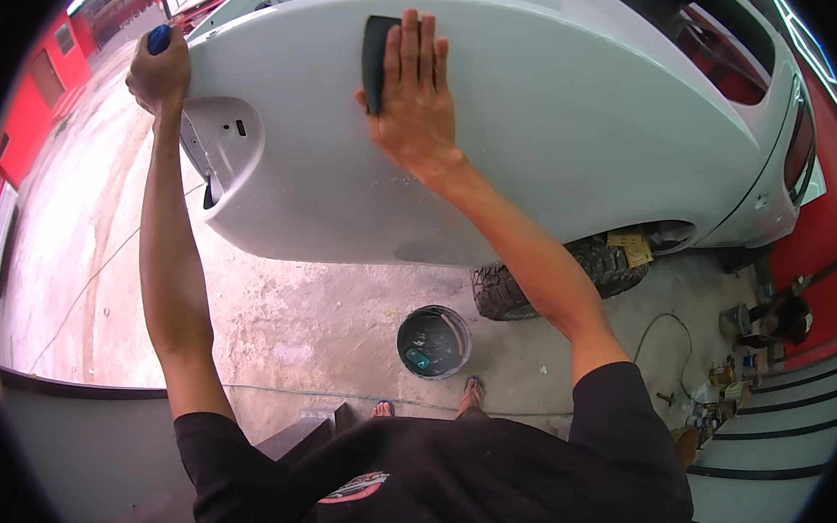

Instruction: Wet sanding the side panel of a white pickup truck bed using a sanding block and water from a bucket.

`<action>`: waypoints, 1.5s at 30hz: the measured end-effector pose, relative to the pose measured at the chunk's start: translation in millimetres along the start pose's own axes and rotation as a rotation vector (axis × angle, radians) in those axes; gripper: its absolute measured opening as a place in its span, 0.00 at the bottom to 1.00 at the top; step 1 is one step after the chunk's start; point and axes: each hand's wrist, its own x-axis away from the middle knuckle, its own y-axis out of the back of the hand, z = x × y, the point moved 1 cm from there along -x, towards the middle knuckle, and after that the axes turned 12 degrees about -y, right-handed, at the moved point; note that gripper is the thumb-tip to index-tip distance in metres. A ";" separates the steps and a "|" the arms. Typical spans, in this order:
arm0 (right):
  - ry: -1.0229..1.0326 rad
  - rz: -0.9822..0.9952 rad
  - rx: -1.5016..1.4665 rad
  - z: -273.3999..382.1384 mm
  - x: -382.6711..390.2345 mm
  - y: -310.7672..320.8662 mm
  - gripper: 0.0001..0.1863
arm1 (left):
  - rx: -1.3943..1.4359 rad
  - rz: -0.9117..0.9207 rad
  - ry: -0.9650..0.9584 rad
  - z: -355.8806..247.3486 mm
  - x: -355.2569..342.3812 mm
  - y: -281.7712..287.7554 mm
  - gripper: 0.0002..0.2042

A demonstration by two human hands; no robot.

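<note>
A white vehicle side panel [328, 190] fills the upper middle of the head view, with a wheel opening along its lower edge. My right hand [415, 110] lies flat against it, fingers stretched upward, pressing a dark grey sheet that looks like sandpaper [379, 56]. The sheet shows beside my fingers; the rest of it is hidden under the hand. At the panel's left end, my left hand [161, 73] is closed around a small blue object [158, 40]. Only its rounded top shows, so its kind is unclear.
A dark bucket [433, 342] with murky liquid and a teal item stands on the concrete floor near my feet. A knobbly tyre [555, 278] is under the panel. Cans and tools [724, 386] stand at the right, by a thin cable [666, 320].
</note>
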 end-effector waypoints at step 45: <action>0.122 0.158 0.257 -17.9 31.5 29.7 0.45 | 0.020 -0.042 -0.088 15.8 -3.5 8.6 0.19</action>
